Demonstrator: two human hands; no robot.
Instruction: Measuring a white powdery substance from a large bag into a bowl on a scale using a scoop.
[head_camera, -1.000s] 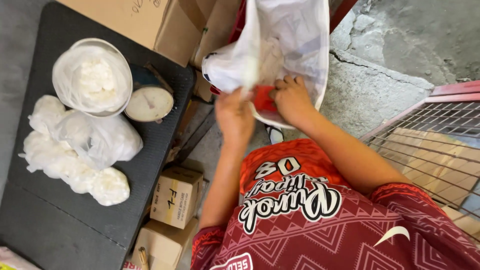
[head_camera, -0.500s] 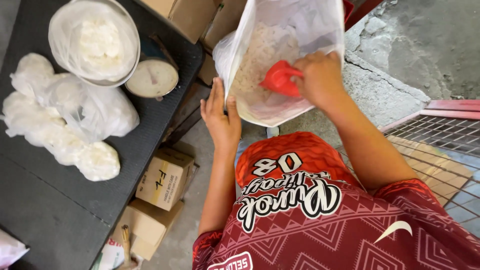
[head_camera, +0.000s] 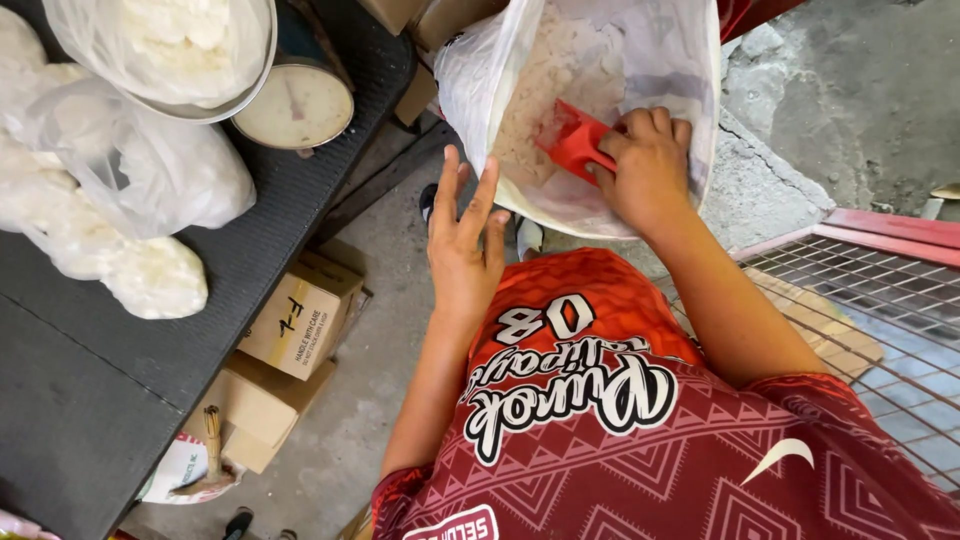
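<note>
A large white sack (head_camera: 480, 90) stands open in front of me, filled with pale powder (head_camera: 545, 85). Inside it, my right hand (head_camera: 645, 165) grips a red plastic scoop (head_camera: 572, 140) dug into the powder. My left hand (head_camera: 465, 250) hangs just outside the sack's near edge, fingers spread and holding nothing.
To the left, a black table (head_camera: 90, 390) carries several filled clear plastic bags (head_camera: 150, 275) and a dial scale (head_camera: 295, 105) with a bag in its metal bowl (head_camera: 175, 45). Cardboard boxes (head_camera: 295, 320) sit beneath. A red-framed wire mesh panel (head_camera: 860, 290) lies to the right on concrete.
My right hand has pushed the red scoop deeper into the sack. The left hand has let go of the sack's edge and now hovers beside it, fingers apart.
</note>
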